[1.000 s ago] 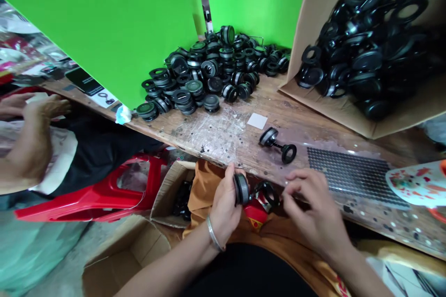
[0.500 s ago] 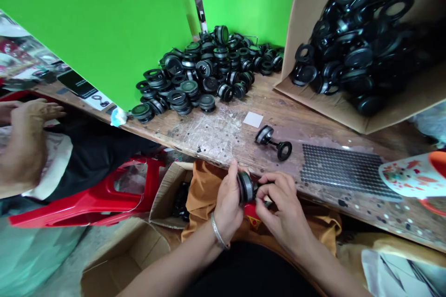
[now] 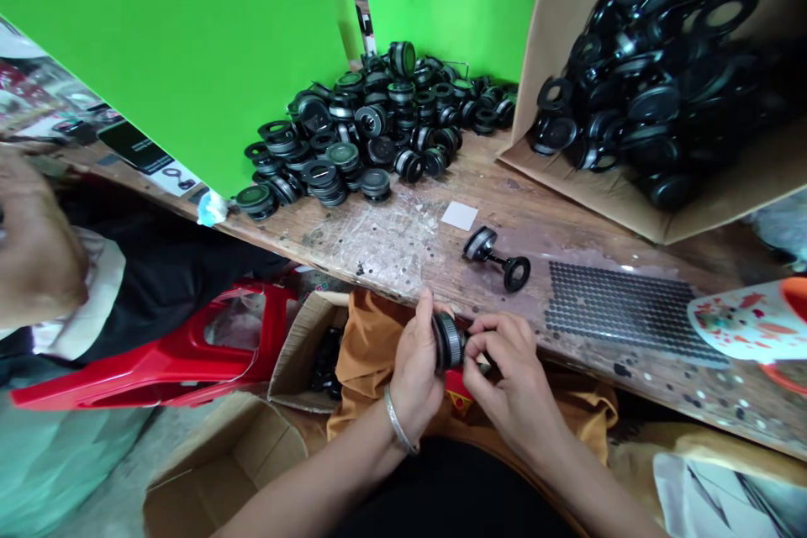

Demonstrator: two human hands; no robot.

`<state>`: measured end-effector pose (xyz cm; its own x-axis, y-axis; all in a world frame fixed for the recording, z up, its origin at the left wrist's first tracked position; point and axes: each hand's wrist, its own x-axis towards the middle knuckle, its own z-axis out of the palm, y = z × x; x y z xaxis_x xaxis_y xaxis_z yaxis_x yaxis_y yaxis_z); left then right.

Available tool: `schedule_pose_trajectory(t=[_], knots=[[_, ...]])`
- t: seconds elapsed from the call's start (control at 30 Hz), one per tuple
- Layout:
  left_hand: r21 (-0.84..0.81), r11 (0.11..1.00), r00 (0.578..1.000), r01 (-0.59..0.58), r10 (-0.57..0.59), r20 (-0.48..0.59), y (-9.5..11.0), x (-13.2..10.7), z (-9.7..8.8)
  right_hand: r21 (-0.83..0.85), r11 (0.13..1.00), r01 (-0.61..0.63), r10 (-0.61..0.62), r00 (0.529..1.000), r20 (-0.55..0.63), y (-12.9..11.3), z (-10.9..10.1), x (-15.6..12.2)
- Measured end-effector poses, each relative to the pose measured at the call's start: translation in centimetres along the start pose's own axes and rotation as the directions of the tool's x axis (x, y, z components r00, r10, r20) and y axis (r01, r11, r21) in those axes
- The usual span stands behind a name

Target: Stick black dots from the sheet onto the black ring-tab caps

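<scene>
My left hand [image 3: 417, 357] is closed around a round black mount with a ribbed grey ring [image 3: 448, 340], held just off the table's front edge. On its right side, my right hand [image 3: 504, 353] pinches a small dark part of the same piece; the fingers hide most of that part. On the table ahead lies a similar piece [image 3: 482, 244], a ribbed disc joined by a short stem to a black ring. A small pale square [image 3: 460, 216] lies behind it. To the right is a sheet of dark round dots [image 3: 618, 307].
Black round parts [image 3: 378, 130] form a heap against green panels [image 3: 189, 42]. An open cardboard box [image 3: 586, 206] holds more. A patterned cup [image 3: 744, 318] stands far right. Boxes [image 3: 208, 471] and a red plastic chair [image 3: 189, 353] are below left. A co-worker's arm [image 3: 38, 252] is at the left.
Both my hands keep nearly the same grip on the round black mount. At the left, the co-worker's arm has shifted, and their hands no longer show clearly.
</scene>
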<state>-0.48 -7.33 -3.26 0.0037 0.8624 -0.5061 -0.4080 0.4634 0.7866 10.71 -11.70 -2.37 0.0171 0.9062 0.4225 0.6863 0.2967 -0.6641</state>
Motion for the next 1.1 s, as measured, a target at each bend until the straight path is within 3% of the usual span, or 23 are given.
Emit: schedule_pose_trajectory(t=[0.17, 0.27, 0.33, 0.4, 0.47, 0.6, 0.7, 0.8, 0.97, 1.1], knots=[[-0.181, 0.982, 0.999, 0.050, -0.052, -0.007, -0.2, 0.5, 0.0, -0.060, 0.986, 0.156, -0.155, 0.988, 0.026, 0.4, -0.3, -0.8], [-0.270, 0.961, 0.996, 0.064, -0.078, -0.040, 0.1, 0.9, 0.0, -0.169, 0.929, 0.330, -0.323, 0.944, 0.064, 0.4, -0.3, -1.9], [-0.263, 0.964, 0.996, 0.050, -0.067, -0.055, 0.4, 1.2, 0.1, -0.249, 0.891, 0.380, -0.356, 0.924, 0.139, 0.4, -0.2, -2.6], [-0.251, 0.966, 0.997, 0.058, -0.071, -0.043, 0.6, 1.4, 0.1, -0.276, 0.884, 0.378, -0.333, 0.922, 0.195, 0.8, -0.6, -2.7], [-0.253, 0.963, 0.995, 0.093, -0.096, 0.001, 0.7, 1.4, 0.3, -0.247, 0.910, 0.334, -0.303, 0.940, 0.154, 1.8, -1.8, -2.3], [-0.256, 0.958, 0.991, 0.127, -0.113, 0.069, 0.7, 1.3, 0.6, -0.286, 0.958, 0.032, -0.060, 0.994, -0.089, 6.2, -5.5, -0.2], [-0.244, 0.961, 0.991, 0.128, -0.118, 0.057, 0.6, 1.4, 0.8, -0.351, 0.932, -0.091, 0.090, 0.996, -0.020, 9.7, -7.1, 1.4], [-0.213, 0.970, 0.993, 0.115, -0.106, 0.054, 0.7, 1.6, 0.8, -0.426, 0.897, -0.117, 0.149, 0.988, 0.042, 11.8, -7.1, 2.2], [-0.217, 0.972, 0.996, 0.087, -0.077, 0.055, 1.1, 1.6, 0.9, -0.523, 0.845, -0.109, 0.220, 0.963, 0.154, 13.0, -6.2, 2.9], [-0.249, 0.966, 0.997, 0.066, -0.057, 0.041, 1.0, 1.8, 0.8, -0.584, 0.807, -0.089, 0.215, 0.965, 0.149, 13.6, -5.8, 2.9]])
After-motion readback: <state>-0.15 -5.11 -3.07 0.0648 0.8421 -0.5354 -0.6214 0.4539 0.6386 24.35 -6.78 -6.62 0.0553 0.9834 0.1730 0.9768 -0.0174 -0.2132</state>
